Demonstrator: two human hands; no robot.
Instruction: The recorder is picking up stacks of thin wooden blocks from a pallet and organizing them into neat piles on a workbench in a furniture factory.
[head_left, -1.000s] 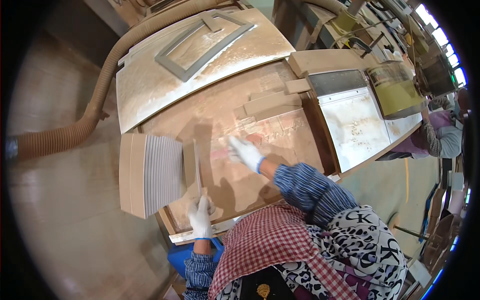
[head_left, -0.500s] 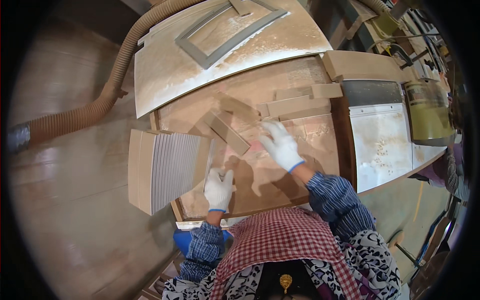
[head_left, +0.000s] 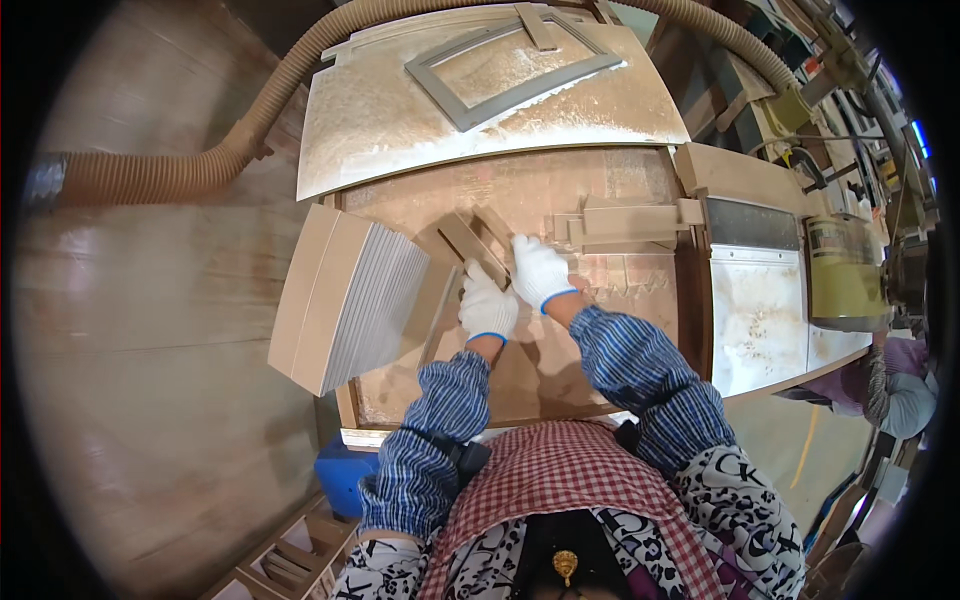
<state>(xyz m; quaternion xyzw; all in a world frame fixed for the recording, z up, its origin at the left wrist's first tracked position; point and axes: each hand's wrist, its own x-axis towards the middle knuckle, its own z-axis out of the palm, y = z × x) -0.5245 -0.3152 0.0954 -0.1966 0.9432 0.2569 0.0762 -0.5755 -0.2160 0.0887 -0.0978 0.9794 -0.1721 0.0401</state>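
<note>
Both gloved hands on a flat wooden board (head_left: 470,243) — left hand (head_left: 487,306) gripping its near end, right hand (head_left: 538,272) grasping beside; stacked panels (head_left: 350,297) just left.

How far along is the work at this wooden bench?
Both gloved hands, left hand and right hand, hold one flat wooden piece on the bench. A thick stack of panels stands on edge at the left. How many are already finished cannot be told.
</note>
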